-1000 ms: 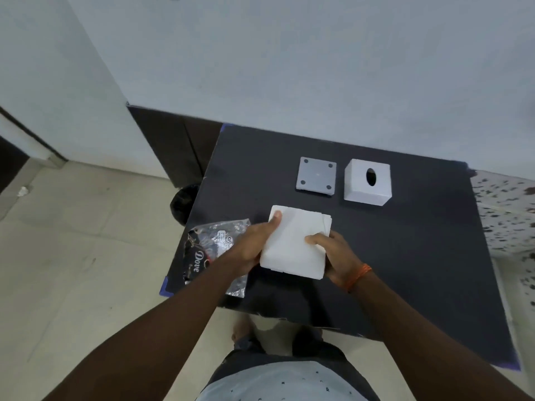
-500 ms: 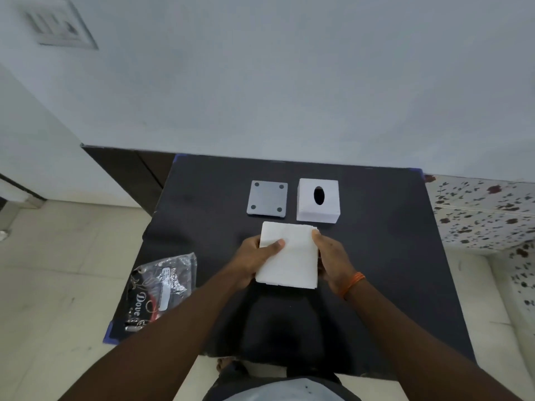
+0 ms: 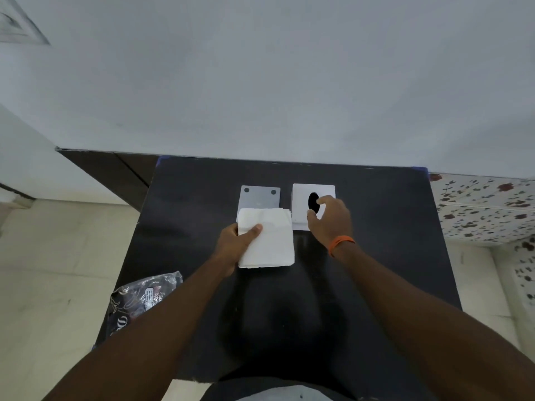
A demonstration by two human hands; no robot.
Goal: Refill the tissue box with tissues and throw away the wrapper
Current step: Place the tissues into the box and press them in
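A stack of white tissues (image 3: 270, 241) hangs just above the black table (image 3: 390, 227), held at its left edge by my left hand (image 3: 234, 248), thumb on top. The white tissue box (image 3: 301, 193) with a dark oval slot stands right of the stack's far end. My right hand (image 3: 331, 221) covers the box's near right part, thumb against the near side and a finger curled at the slot. The grey base plate (image 3: 260, 196) lies flat left of the box, its near half hidden by the tissues. The crumpled dark wrapper (image 3: 144, 299) lies at the table's near left edge.
A white wall rises directly behind the table. A dark cabinet (image 3: 115, 172) stands at the back left. Pale floor tiles lie to the left, and a flower-patterned surface (image 3: 486, 206) adjoins the table on the right.
My right hand let go of the tissue stack and moved right onto the tissue box. My left hand alone now holds the stack. The view has tilted up and shifted right.
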